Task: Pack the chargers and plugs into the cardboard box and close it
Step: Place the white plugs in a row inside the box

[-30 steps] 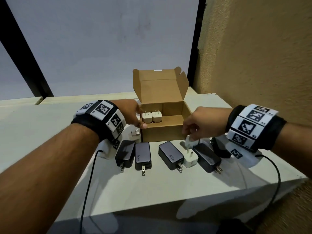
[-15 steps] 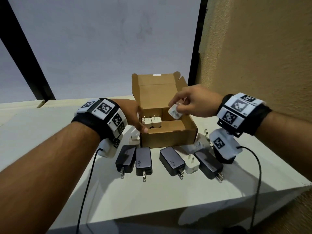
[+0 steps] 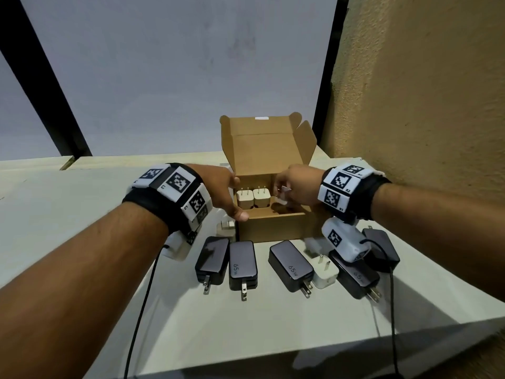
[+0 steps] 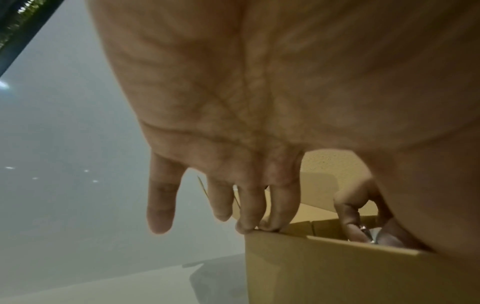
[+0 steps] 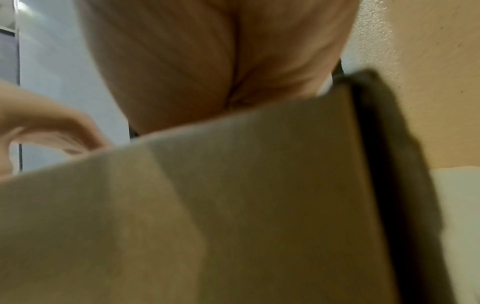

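Note:
An open cardboard box (image 3: 270,228) stands on the white table with its lid (image 3: 259,149) raised. Two white plugs (image 3: 253,198) stand prongs-up inside at the back left. My right hand (image 3: 293,188) reaches into the box and pinches a third white plug (image 3: 284,193) beside them. My left hand (image 3: 229,192) rests on the box's left wall, fingertips (image 4: 255,226) straight on its rim (image 4: 337,242) and thumb at the front corner. In the right wrist view the box wall (image 5: 207,205) hides the fingers.
Several black 65 W chargers (image 3: 291,265) lie in a row in front of the box, with a white plug (image 3: 325,273) among them and another (image 3: 225,228) by the box's left corner. A tan wall (image 3: 423,105) rises on the right. The table edge (image 3: 300,351) is near.
My right hand picked a white plug off the table, carried it over the box and has lowered it inside beside the two standing plugs. My left hand stayed on the box's left wall.

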{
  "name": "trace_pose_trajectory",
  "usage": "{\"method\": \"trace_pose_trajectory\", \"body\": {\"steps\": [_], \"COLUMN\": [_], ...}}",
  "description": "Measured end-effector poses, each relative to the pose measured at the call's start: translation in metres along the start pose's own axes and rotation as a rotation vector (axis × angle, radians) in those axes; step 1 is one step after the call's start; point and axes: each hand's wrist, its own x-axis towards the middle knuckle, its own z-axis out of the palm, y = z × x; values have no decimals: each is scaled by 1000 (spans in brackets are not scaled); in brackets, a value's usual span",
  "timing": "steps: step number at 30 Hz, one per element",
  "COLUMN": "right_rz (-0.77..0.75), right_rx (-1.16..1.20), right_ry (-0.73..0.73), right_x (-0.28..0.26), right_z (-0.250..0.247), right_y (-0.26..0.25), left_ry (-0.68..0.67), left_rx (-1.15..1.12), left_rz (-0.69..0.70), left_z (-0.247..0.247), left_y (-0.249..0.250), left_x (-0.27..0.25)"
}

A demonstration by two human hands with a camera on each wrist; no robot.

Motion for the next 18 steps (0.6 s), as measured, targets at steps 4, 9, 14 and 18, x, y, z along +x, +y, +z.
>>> {"method": "trace_pose_trajectory", "body": {"steps": [4,9,14,18], "right_rz": [57,89,13,-69], "right_rx": [-45,-35,24,-128], "right_ry": [-33,-22,51,-101], "right_x": [4,3,-31,-30], "right_z": [6,-1,-20,-1], "right_y": [-3,-5,11,4], "left_ry": [-19,-31,7,7], "left_rx": [46,49,86,134], "left_rz": [12,15,39,3], "left_z": [-4,-4,-7,-1], "left_y": [6,9,24,17], "left_x": [-1,-5,-9,-5]}}
